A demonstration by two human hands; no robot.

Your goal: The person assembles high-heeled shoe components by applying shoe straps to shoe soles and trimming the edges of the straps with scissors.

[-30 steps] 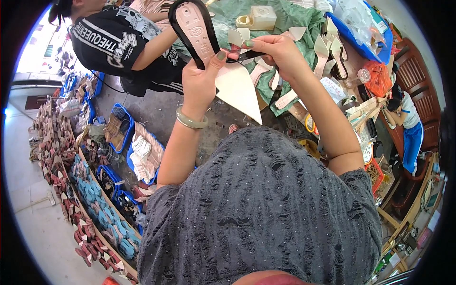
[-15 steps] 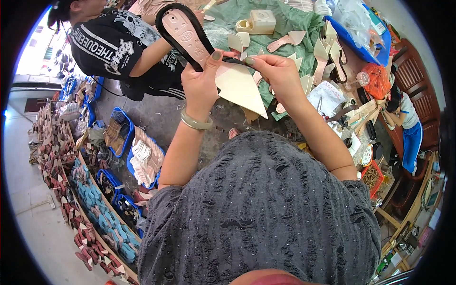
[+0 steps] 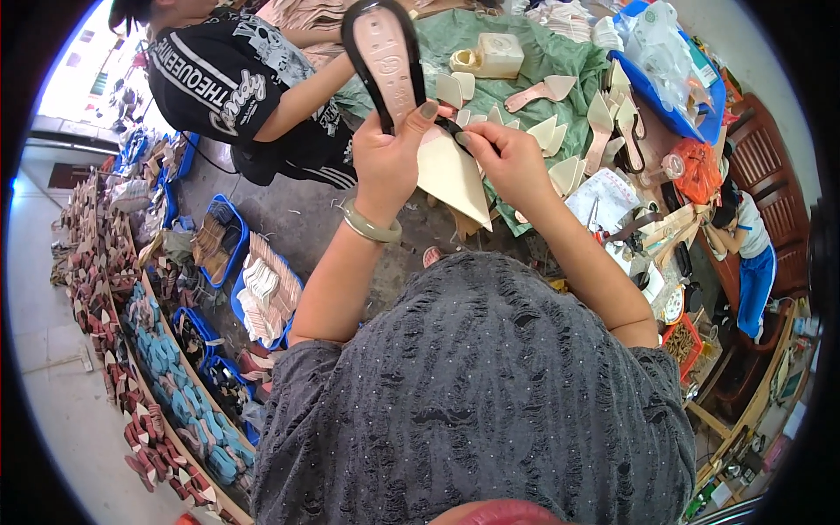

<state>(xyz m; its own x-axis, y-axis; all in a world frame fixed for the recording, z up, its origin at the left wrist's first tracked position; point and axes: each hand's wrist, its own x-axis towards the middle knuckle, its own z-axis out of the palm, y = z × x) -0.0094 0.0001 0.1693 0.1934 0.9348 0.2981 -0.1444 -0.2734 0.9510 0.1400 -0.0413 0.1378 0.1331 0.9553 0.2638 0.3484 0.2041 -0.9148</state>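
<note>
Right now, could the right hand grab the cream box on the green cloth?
Probably not at once: the right hand is pinching the sandal's strap, and the cream box lies farther off, though nothing blocks the way.

both hands [image 3: 446, 153] on shoe sole [image 3: 389, 57]

the long shoe sole [image 3: 385, 54] was black-rimmed with a pink face; the pointed insole piece [image 3: 453, 178] was cream; the table's cloth cover [image 3: 534, 52] was green.
</note>
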